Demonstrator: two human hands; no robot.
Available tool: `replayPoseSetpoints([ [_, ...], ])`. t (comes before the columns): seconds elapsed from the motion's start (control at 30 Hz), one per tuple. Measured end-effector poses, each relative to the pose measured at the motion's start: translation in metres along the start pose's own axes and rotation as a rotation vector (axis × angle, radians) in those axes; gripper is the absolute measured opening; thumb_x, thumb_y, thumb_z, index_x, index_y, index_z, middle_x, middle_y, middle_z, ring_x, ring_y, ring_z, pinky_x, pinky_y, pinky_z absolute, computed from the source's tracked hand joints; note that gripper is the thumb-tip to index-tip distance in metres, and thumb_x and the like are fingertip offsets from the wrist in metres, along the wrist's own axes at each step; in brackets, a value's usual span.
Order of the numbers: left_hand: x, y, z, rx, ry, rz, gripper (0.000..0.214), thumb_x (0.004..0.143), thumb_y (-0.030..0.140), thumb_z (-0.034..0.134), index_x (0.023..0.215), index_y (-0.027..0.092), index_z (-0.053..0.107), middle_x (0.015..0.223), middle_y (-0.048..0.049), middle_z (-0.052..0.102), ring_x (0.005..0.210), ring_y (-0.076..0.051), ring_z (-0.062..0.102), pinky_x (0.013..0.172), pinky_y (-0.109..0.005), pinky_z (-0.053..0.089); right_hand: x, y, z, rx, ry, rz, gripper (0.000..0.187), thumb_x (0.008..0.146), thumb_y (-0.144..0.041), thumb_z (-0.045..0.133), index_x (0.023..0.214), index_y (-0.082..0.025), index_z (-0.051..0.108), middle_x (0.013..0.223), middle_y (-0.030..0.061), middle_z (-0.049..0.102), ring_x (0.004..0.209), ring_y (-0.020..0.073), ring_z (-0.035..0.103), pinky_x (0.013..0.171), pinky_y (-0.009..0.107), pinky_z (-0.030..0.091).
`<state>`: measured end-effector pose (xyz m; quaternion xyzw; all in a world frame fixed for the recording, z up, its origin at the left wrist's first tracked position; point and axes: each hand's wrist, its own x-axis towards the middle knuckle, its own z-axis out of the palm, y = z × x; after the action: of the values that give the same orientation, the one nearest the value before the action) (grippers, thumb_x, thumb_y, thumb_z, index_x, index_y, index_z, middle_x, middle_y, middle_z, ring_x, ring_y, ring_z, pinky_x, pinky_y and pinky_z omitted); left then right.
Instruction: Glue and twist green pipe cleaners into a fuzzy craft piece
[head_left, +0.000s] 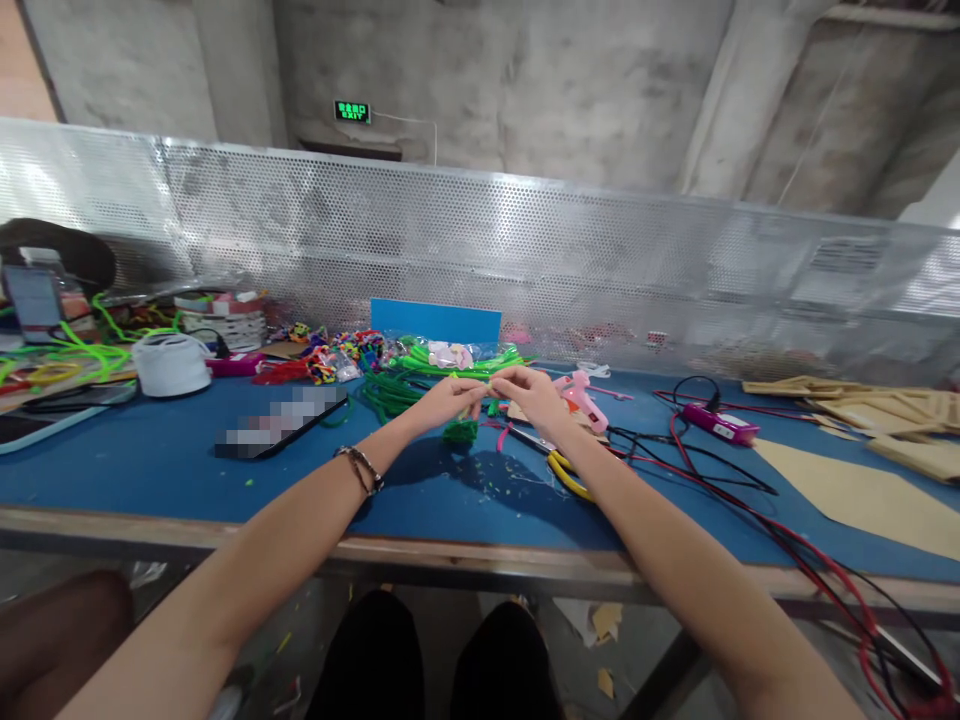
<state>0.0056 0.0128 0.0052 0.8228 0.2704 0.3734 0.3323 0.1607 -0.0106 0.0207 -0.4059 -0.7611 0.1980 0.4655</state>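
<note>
My left hand [450, 400] and my right hand [527, 392] meet above the middle of the table, fingertips nearly touching. Both are closed in a pinch on a small green pipe-cleaner piece [460, 433], whose dark fuzzy part hangs below my left hand. Its light upper end between the fingertips is mostly hidden. Just behind my hands lie dark green pipe cleaners [386, 395] and brighter green ones [510, 358]. A pink hot glue gun [581, 400] rests beyond my right hand. Under my right forearm are yellow-handled pliers or scissors [568, 475], partly covered.
A phone [281, 424] lies left of my hands, near a white round container [171, 364]. Colourful pipe-cleaner pieces [330, 355] are heaped behind. Red and black cables [720, 480] trail right, past a purple device [720, 425] and cardboard sheets [862, 490]. A perforated metal screen [600, 270] borders the table.
</note>
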Motion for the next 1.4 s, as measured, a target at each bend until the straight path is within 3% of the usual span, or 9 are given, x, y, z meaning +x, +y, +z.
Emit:
replayPoseSetpoints([
  [0.1, -0.001, 0.000, 0.001, -0.082, 0.035, -0.016, 0.032, 0.076, 0.037, 0.041, 0.061, 0.012, 0.054, 0.049, 0.0021, 0.051, 0.043, -0.006, 0.038, 0.042, -0.016, 0.031, 0.001, 0.005, 0.005, 0.310, 0.017, 0.055, 0.015, 0.066, -0.030, 0.055, 0.067, -0.015, 0.054, 0.062, -0.0026, 0.055, 0.058, 0.0079, 0.049, 0.056, 0.021, 0.039],
  [0.2, -0.001, -0.002, 0.002, -0.108, 0.052, -0.039, 0.032, 0.076, 0.038, 0.042, 0.065, 0.012, 0.056, 0.049, 0.0025, 0.050, 0.042, -0.005, 0.038, 0.041, -0.015, 0.030, 0.002, 0.005, 0.006, 0.277, 0.027, 0.045, 0.013, 0.067, -0.028, 0.054, 0.064, -0.015, 0.053, 0.060, -0.0030, 0.054, 0.057, 0.0077, 0.048, 0.057, 0.021, 0.039],
  [0.47, 0.001, -0.003, 0.008, 0.094, 0.085, -0.048, 0.026, 0.075, 0.027, 0.041, 0.062, 0.012, 0.058, 0.042, 0.0044, 0.046, 0.039, -0.006, 0.035, 0.042, -0.017, 0.027, -0.001, -0.006, -0.001, -0.790, -0.135, -0.293, 0.016, 0.080, -0.013, 0.041, 0.074, -0.013, 0.057, 0.080, 0.0062, 0.059, 0.077, 0.0141, 0.051, 0.070, 0.025, 0.038],
  [0.6, -0.001, 0.000, 0.009, 0.155, 0.101, -0.019, 0.030, 0.074, 0.027, 0.042, 0.048, 0.013, 0.050, 0.041, 0.0046, 0.044, 0.037, -0.006, 0.030, 0.042, -0.018, 0.023, -0.004, -0.013, 0.000, -0.991, -0.235, -0.342, 0.019, 0.079, -0.007, 0.039, 0.076, -0.012, 0.057, 0.087, 0.0123, 0.058, 0.088, 0.0199, 0.049, 0.074, 0.030, 0.037],
  [0.67, -0.001, 0.000, 0.007, 0.128, 0.090, -0.003, 0.032, 0.075, 0.031, 0.041, 0.049, 0.013, 0.049, 0.043, 0.0043, 0.044, 0.039, -0.006, 0.031, 0.042, -0.018, 0.024, -0.005, -0.015, 0.001, -0.919, -0.169, -0.336, 0.017, 0.079, -0.008, 0.040, 0.077, -0.012, 0.056, 0.087, 0.0117, 0.058, 0.087, 0.0193, 0.049, 0.074, 0.029, 0.037],
  [0.87, -0.001, 0.000, 0.000, -0.073, 0.018, 0.021, 0.035, 0.073, 0.040, 0.041, 0.051, 0.014, 0.048, 0.048, 0.0027, 0.047, 0.045, -0.007, 0.037, 0.046, -0.018, 0.029, -0.003, -0.011, 0.003, -0.088, 0.039, -0.049, 0.012, 0.073, -0.025, 0.050, 0.074, -0.014, 0.055, 0.066, -0.0004, 0.056, 0.058, 0.0089, 0.049, 0.054, 0.021, 0.038],
  [1.07, 0.000, -0.003, 0.004, -0.095, 0.041, -0.017, 0.036, 0.071, 0.044, 0.040, 0.054, 0.013, 0.049, 0.045, 0.0039, 0.043, 0.042, -0.006, 0.035, 0.043, -0.018, 0.026, -0.001, -0.005, 0.003, 0.056, 0.031, 0.034, 0.014, 0.069, -0.027, 0.052, 0.065, -0.014, 0.055, 0.062, -0.0016, 0.055, 0.056, 0.0079, 0.048, 0.053, 0.020, 0.038],
  [1.23, 0.002, -0.006, 0.003, -0.057, 0.089, -0.035, 0.033, 0.072, 0.043, 0.039, 0.059, 0.014, 0.048, 0.040, 0.0077, 0.030, 0.039, -0.006, 0.028, 0.042, -0.018, 0.024, -0.001, -0.003, -0.004, -0.208, 0.059, -0.063, 0.008, 0.073, -0.019, 0.050, 0.069, -0.014, 0.055, 0.067, 0.0009, 0.057, 0.061, 0.0091, 0.051, 0.057, 0.021, 0.040],
  [1.4, 0.001, -0.005, 0.005, 0.113, 0.097, 0.019, 0.024, 0.069, 0.031, 0.044, 0.054, 0.013, 0.048, 0.044, 0.0056, 0.037, 0.044, -0.007, 0.032, 0.045, -0.019, 0.023, -0.005, -0.006, 0.002, -0.849, -0.124, -0.226, 0.016, 0.078, -0.010, 0.041, 0.072, -0.012, 0.055, 0.080, 0.0076, 0.058, 0.072, 0.0142, 0.054, 0.063, 0.024, 0.038],
])
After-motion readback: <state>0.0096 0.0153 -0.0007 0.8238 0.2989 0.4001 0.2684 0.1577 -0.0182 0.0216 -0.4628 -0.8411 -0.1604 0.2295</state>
